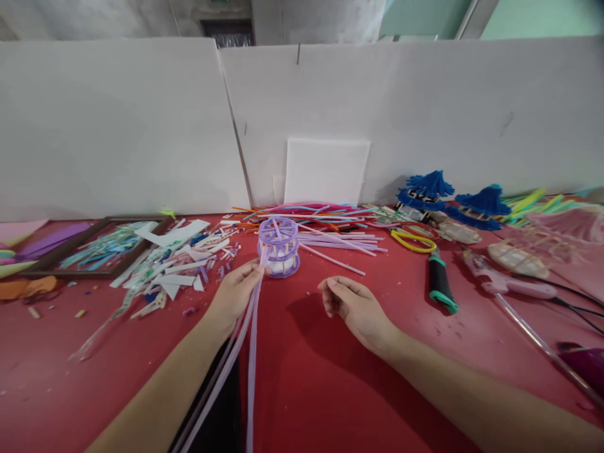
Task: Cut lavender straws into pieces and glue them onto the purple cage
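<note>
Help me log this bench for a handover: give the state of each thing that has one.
Left hand: closed on pale purple strips
Pale purple strips: pinched, trailing down out of view
Right hand: fingers curled, seemingly empty
Purple round frame: upright, beside the left hand
Pink glue gun: lying down; on or off unclear
Blue-roofed models: upright
White card: propped up
Brown frame: flat, scraps inside

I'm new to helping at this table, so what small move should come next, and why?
I'd probably bring the right hand to the hanging lilac strips and separate one: the left hand holds them bunched by the round purple frame, their long ends loose, while the right hand is apart and seems free.
</note>
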The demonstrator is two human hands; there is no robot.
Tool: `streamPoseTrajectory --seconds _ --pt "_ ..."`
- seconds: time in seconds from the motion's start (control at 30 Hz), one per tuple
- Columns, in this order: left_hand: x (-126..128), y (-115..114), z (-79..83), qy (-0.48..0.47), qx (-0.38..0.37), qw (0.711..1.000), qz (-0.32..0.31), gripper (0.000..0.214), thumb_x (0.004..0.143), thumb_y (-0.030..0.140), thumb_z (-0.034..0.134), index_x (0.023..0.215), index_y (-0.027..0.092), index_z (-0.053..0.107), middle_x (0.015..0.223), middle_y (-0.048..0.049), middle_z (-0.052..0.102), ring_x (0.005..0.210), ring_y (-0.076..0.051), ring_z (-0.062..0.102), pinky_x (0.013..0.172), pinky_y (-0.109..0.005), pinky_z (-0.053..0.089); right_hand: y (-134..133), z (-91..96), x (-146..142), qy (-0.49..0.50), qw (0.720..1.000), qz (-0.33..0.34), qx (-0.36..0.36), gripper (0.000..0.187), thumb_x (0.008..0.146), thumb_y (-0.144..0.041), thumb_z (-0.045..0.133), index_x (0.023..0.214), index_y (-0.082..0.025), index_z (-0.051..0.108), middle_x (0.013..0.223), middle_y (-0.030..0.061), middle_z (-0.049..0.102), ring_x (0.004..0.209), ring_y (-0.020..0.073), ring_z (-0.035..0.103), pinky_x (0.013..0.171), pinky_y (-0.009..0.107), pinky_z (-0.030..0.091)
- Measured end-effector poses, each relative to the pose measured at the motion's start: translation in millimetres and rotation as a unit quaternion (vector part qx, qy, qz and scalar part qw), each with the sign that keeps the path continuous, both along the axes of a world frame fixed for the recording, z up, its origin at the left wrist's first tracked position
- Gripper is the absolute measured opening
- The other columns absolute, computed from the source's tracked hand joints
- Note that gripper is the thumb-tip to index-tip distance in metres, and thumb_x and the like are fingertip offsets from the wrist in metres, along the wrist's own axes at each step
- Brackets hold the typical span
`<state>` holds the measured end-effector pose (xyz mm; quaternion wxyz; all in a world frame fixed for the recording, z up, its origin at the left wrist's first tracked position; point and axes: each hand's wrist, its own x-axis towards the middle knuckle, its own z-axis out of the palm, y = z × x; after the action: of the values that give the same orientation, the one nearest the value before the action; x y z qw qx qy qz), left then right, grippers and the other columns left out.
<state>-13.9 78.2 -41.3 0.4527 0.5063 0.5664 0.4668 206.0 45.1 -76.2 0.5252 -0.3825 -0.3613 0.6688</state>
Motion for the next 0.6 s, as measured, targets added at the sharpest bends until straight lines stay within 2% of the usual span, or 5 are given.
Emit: streamPoseTrajectory --seconds 0.1,0.23,0.43,0.6 --pt "-0.6 -5.1 -1.7 0.007 -0.005 1.000 -0.005 0.033 0.062 0.050 0.070 0.072 0.019 0.073 0.079 -0.0043 0.073 0.086 -0.025 0.064 0.084 -0.034 0.046 -0.5 0.2 -0.1 -0.002 1.000 0.001 -0.001 0.027 0.072 -0.044 0.071 0.075 -0.017 0.070 0.063 -0.0009 0.058 0.054 0.0102 0.051 0.053 0.026 0.037" --pt "-1.0 -5.0 -6.9 0.015 0.006 1.000 0.004 0.030 0.063 0.048 0.070 0.071 0.019 0.072 0.082 -0.0036 0.072 0.092 -0.024 0.062 0.086 -0.032 0.044 -0.7 1.2 0.1 -0.004 1.000 -0.001 -0.004 0.028 0.071 -0.045 0.072 0.075 -0.017 0.070 0.063 -0.0011 0.057 0.055 0.0102 0.051 0.053 0.026 0.037" --pt "2.7 -9.5 -8.1 0.008 -0.021 1.000 -0.012 0.036 0.067 0.050 0.065 0.080 0.017 0.068 0.064 0.0016 0.061 0.056 -0.015 0.057 0.058 -0.029 0.048 -0.7 3.5 -0.2 -0.005 1.000 0.000 -0.007 0.030 0.069 -0.046 0.073 0.073 -0.016 0.070 0.061 -0.0011 0.057 0.053 0.0104 0.051 0.052 0.026 0.036" --pt "3.9 -11.2 -8.8 0.015 -0.025 0.999 -0.019 0.036 0.069 0.050 0.063 0.080 0.016 0.067 0.065 0.0014 0.059 0.052 -0.013 0.055 0.055 -0.028 0.047 -0.2 3.7 -0.8 -0.003 1.000 -0.002 -0.008 0.029 0.069 -0.045 0.073 0.073 -0.017 0.070 0.061 -0.0012 0.057 0.053 0.0105 0.051 0.052 0.026 0.036"
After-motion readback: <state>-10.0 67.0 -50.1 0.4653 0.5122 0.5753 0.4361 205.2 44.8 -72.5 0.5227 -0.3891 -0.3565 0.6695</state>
